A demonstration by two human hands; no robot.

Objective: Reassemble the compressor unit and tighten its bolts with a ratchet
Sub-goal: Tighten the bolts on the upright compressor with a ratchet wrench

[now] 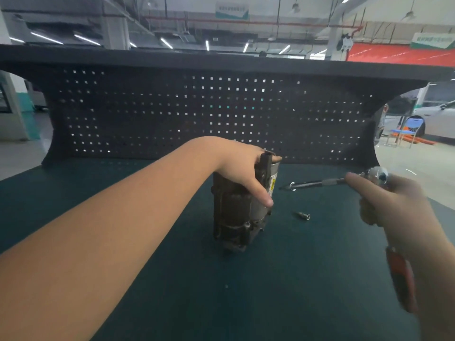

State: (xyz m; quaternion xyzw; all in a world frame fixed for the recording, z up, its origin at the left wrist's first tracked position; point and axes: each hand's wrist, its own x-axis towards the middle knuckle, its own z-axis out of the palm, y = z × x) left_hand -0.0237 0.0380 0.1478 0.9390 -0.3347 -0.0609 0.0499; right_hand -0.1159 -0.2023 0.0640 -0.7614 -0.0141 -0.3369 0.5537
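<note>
The compressor (240, 205) stands upright in the middle of the green tabletop (172, 279), the left hand (242, 168) wraps its grip around the top, and at 3 o'clock the blurry right hand (394, 205) has its grip closed on the ratchet (401, 276), with a small socket (302, 215) lying between them.

I see two bare arms. The left arm (118, 232) has no sleeve, watch or ring. The left hand (242, 168) has no glove. The right hand (394, 205) is blurry.
</note>
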